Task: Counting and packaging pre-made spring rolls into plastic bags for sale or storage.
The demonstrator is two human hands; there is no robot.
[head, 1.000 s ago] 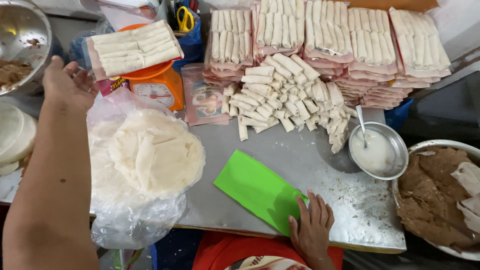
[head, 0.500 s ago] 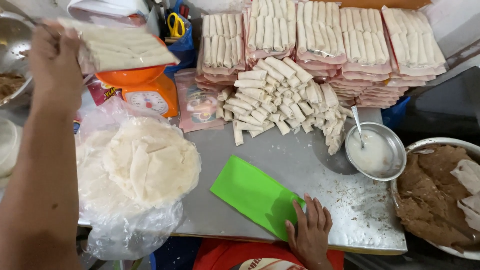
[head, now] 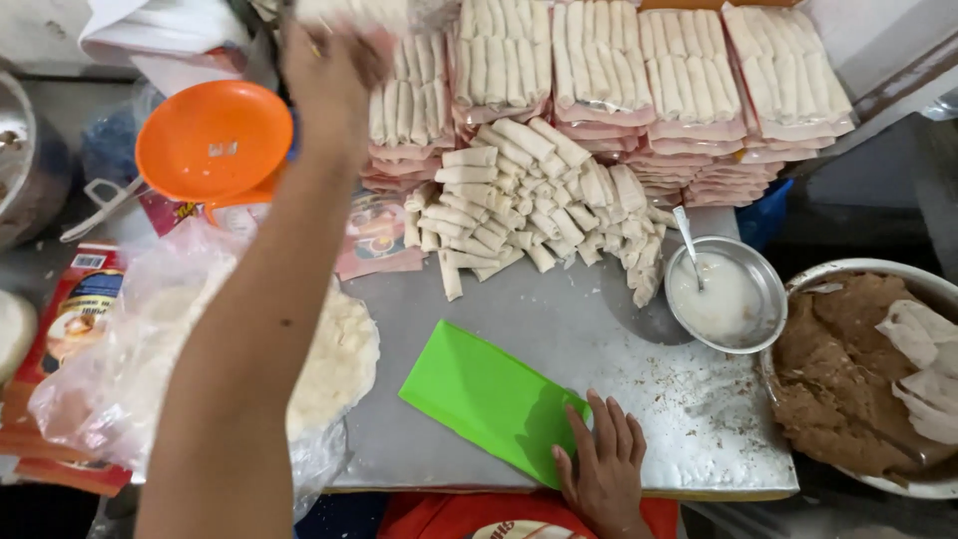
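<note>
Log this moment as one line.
left hand: raised, holding tray of rolls | right hand: flat on green sheet | orange scale pan: bare

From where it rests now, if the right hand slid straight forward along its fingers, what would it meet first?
The right hand lies flat on the table's near edge, fingers already over the corner of the green sheet. Beyond that comes bare metal table, then probably the loose pile of rolls; the exact line is uncertain.
</note>
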